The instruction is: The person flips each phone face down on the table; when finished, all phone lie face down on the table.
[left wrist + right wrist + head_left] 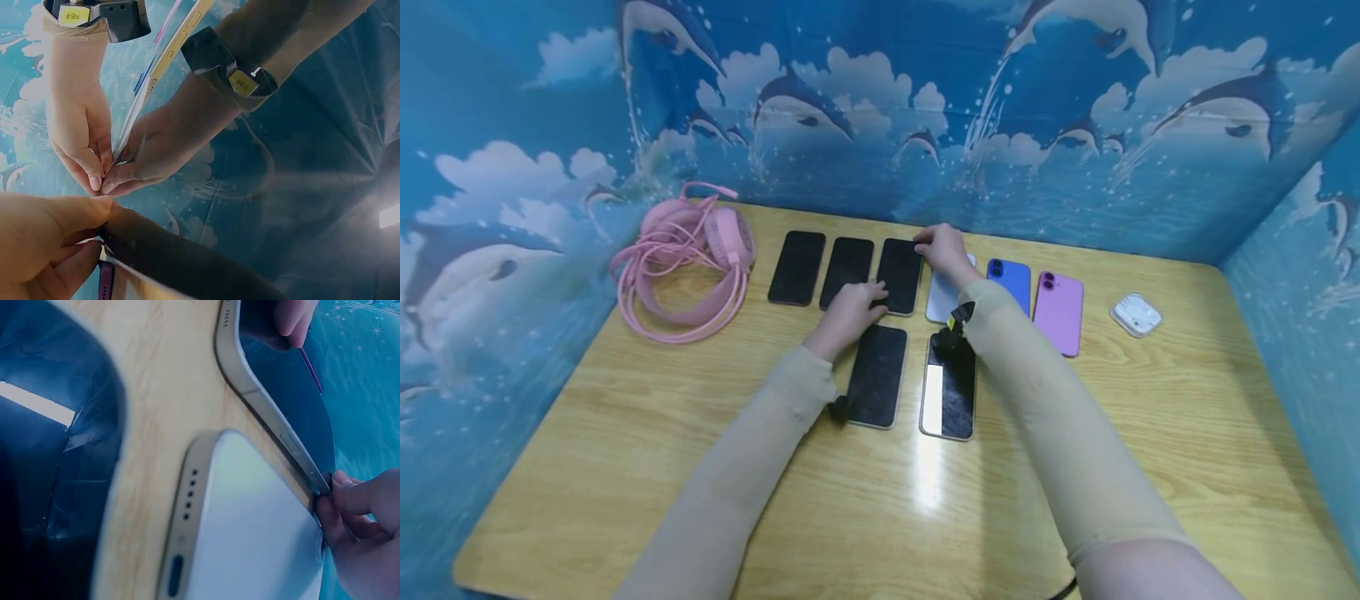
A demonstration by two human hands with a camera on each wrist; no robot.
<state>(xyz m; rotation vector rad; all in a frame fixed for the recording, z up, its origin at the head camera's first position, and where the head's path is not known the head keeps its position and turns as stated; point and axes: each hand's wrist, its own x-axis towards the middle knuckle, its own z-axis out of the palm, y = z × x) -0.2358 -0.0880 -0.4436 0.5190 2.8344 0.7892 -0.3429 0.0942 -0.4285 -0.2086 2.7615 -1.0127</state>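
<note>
Both arms are reaching forward in beige sleeves, converging toward the far middle. The left hand [850,307] is lying palm down, fingers curling lightly and pinching at their tips. The right hand [942,250] is stretching farther, wrist bending down, fingertips [340,490] pinching. Each wrist is wearing a dark strapped camera.

Bare bench [715,500] lies open behind both grips; phones [797,267] crowd either side, the blue wall [925,158] blocks just ahead.

A light wooden bench [625,467] stands enclosed from 9 to 3 o'clock by blue dolphin-and-cloud walls [925,108]; overhead light glares at its centre.
</note>
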